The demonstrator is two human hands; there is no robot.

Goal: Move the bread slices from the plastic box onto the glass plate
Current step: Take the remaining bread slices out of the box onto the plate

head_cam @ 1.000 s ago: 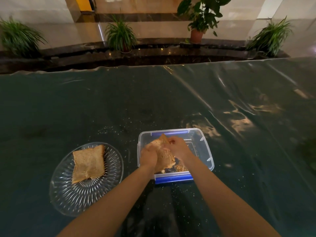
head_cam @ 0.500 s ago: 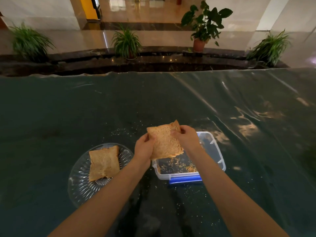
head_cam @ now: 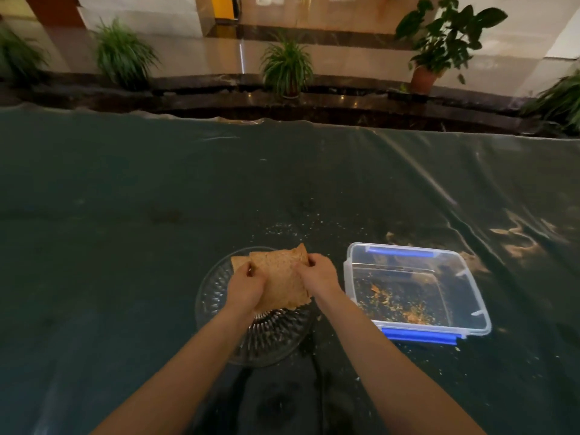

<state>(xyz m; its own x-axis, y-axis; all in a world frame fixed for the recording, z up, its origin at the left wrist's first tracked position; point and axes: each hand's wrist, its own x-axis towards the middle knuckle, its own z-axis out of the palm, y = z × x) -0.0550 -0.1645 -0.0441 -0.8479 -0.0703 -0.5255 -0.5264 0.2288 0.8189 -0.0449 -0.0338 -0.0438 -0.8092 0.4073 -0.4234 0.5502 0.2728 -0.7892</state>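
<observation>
A brown bread slice is held over the ribbed glass plate, pinched on its left edge by my left hand and on its right edge by my right hand. Behind it a corner of another bread slice shows on the plate, mostly hidden. To the right stands the clear plastic box with blue clips, holding only crumbs.
The table is covered with a dark green glossy sheet, with crumbs scattered behind the plate and around the box. Its far edge runs along a dark stone ledge with several potted plants.
Both hands lifted the slice out of the box and carried it left, over the plate and the slice lying there. The box now shows only crumbs.
</observation>
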